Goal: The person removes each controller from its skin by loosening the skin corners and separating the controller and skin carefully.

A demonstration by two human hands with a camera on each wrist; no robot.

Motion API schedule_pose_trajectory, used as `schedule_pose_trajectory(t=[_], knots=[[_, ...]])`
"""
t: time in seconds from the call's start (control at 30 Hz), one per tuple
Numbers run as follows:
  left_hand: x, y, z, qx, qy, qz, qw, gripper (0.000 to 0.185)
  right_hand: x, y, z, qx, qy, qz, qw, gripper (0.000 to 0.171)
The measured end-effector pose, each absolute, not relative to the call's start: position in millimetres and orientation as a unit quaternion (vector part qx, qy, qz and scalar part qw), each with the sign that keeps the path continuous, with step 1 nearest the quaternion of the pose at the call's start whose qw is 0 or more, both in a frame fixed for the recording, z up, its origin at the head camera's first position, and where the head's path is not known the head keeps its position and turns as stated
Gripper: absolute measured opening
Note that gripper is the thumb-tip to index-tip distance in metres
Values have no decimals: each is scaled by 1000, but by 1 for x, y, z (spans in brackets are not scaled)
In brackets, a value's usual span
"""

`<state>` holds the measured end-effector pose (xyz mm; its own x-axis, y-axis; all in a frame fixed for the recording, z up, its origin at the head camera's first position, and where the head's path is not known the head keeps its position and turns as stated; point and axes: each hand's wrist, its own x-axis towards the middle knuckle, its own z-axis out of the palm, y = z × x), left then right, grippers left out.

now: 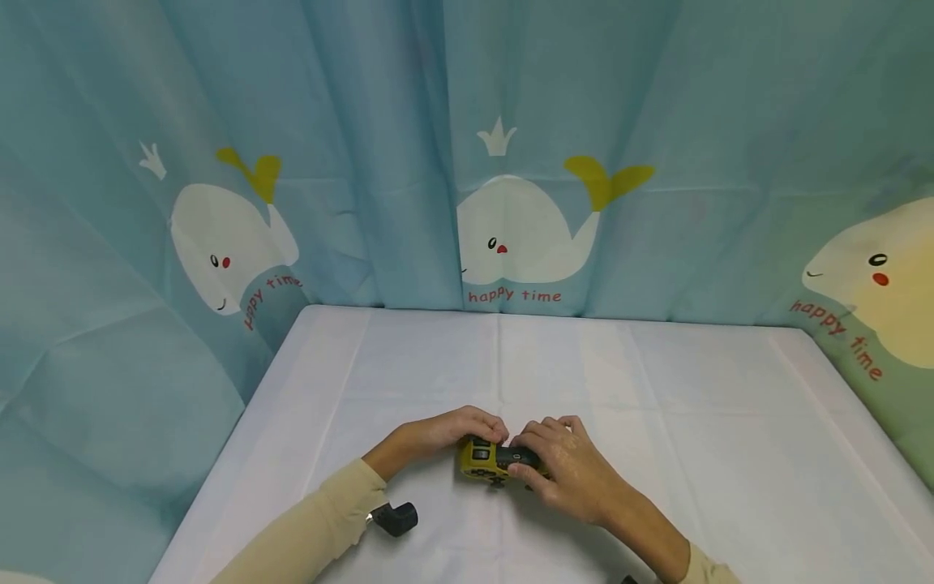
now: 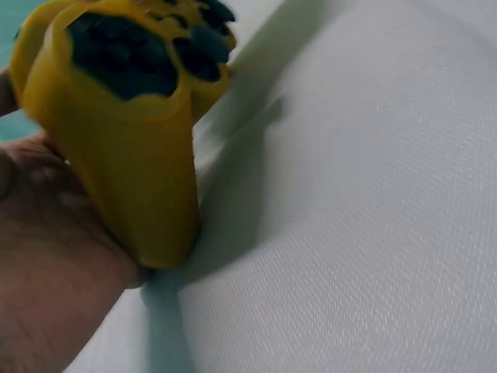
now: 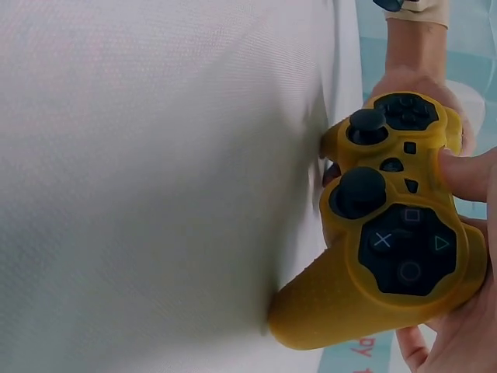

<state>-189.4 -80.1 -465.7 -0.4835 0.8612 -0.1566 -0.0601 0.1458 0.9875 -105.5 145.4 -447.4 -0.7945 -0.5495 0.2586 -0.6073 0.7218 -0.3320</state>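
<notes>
A game controller in a yellow cover stands on its grip ends on the white table, shoulder buttons up. Its sticks and buttons face the person, as the right wrist view of the controller shows. My left hand holds its left end, fingers curled by the top edge. In the left wrist view, that palm lies behind one yellow grip. At the other end, my right hand grips the controller, thumb on the near side and fingers over the top. Some fingertips are hidden behind it.
White cloth covers the table. A blue-green curtain with printed whales hangs behind it and along both sides. A black wrist-worn device sticks out beneath the left sleeve.
</notes>
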Motion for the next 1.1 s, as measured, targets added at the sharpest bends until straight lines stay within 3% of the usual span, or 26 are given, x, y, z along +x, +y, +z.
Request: schedule_pose_trajectory(t=[0.27, 0.57, 1.1], knots=[[-183, -90, -473, 286, 609, 641, 370, 35, -106, 144, -445, 316, -929, 179, 64, 31], [-178, -91, -474, 237, 619, 698, 273, 18, -115, 139, -440, 321, -935, 129, 75, 33], [-169, -97, -478, 222, 583, 737, 260, 16, -116, 142, -438, 334, -933, 83, 105, 34]])
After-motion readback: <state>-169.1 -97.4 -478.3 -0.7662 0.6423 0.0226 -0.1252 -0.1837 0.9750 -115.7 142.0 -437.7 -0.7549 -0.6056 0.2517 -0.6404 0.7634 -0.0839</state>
